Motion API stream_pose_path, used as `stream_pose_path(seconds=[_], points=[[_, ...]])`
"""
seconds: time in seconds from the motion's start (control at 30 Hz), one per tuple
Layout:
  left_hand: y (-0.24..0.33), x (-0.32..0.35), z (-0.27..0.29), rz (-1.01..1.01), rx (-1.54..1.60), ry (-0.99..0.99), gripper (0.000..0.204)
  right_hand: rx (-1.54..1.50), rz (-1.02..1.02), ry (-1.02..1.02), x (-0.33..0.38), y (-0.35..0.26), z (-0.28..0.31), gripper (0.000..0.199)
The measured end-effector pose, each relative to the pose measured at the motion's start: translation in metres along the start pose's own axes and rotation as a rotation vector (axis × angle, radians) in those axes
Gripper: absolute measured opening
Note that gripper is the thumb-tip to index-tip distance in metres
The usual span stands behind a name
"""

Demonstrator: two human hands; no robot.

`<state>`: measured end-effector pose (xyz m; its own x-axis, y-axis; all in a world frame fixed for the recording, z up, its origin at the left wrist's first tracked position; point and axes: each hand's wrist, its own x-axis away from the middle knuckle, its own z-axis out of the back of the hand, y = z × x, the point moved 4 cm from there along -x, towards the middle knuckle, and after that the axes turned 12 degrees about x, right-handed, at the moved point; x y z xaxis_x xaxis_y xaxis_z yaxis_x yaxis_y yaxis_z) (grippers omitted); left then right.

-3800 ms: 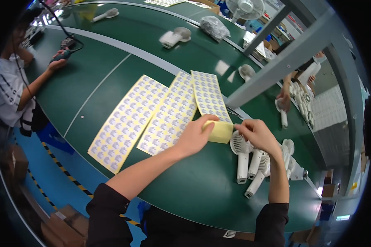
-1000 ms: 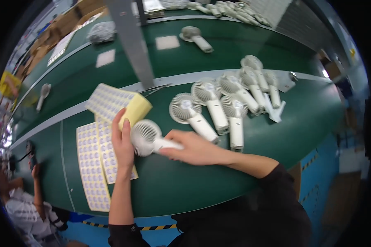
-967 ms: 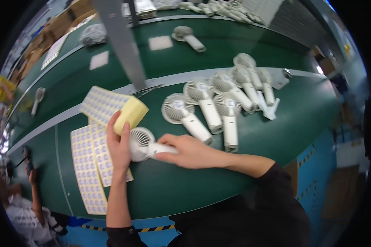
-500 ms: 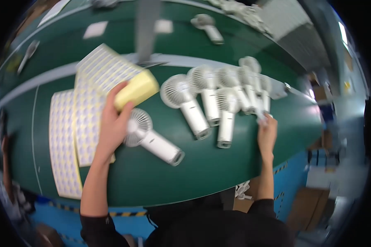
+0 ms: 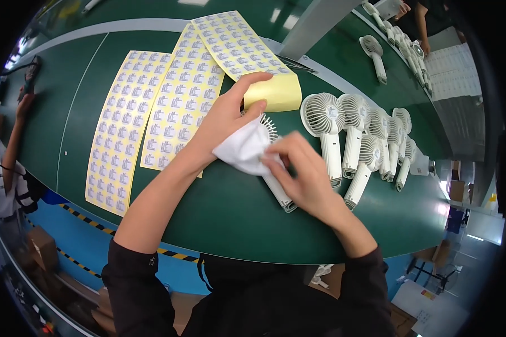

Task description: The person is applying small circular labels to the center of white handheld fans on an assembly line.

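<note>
My left hand (image 5: 236, 109) has its thumb and index finger around the curled-over yellow end of a label sheet (image 5: 272, 92). Below it lies a white handheld fan (image 5: 278, 194), its head partly hidden by a white cloth (image 5: 244, 147). Pinched fingers of my right hand (image 5: 301, 171) hold the cloth against the fan. The cloth also touches my left thumb. Two more sheets of labels, an outer one (image 5: 126, 132) and a middle one (image 5: 185, 106), lie flat to the left. Several white handheld fans, the nearest (image 5: 326, 126), lie close together to the right.
A grey post (image 5: 320, 28) rises at the table's far side. Beyond it another fan (image 5: 374, 56) lies on the green surface, near a row of white fans (image 5: 402, 48). A person's arm (image 5: 14, 135) reaches in at far left. An open carton (image 5: 326, 281) stands below the table's front edge.
My right hand has come from the far-right fans to the single fan, with the white cloth now over its head. My left hand stays at the curled sheet. The view has shifted.
</note>
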<state>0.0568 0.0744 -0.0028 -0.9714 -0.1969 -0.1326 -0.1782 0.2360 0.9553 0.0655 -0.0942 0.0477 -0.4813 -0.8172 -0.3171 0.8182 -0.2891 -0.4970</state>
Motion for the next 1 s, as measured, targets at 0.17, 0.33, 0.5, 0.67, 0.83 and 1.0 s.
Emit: stream_pose_path(seconds=[0.17,0.33,0.5,0.67,0.83,1.0], points=[[0.008,0.002,0.005,0.105,-0.086,0.015,0.038,0.080,0.029,0.042,-0.019,0.000,-0.011,0.016],[-0.003,0.002,0.007,0.085,-0.107,0.020,0.040,0.111,-0.026,0.023,-0.013,-0.003,-0.014,0.015],[0.000,0.004,0.005,0.057,-0.115,0.031,0.039,0.098,-0.055,0.067,-0.019,-0.003,-0.015,0.015],[0.005,0.004,0.003,0.027,-0.138,0.016,0.038,0.159,-0.081,0.028,-0.020,-0.003,-0.012,0.014],[-0.001,0.007,0.006,0.136,-0.106,0.032,0.044,0.178,-0.084,0.064,-0.009,-0.001,-0.015,0.013],[0.004,0.008,0.005,-0.044,0.070,-0.065,0.057,0.252,0.028,0.086,-0.028,-0.010,-0.013,0.014]])
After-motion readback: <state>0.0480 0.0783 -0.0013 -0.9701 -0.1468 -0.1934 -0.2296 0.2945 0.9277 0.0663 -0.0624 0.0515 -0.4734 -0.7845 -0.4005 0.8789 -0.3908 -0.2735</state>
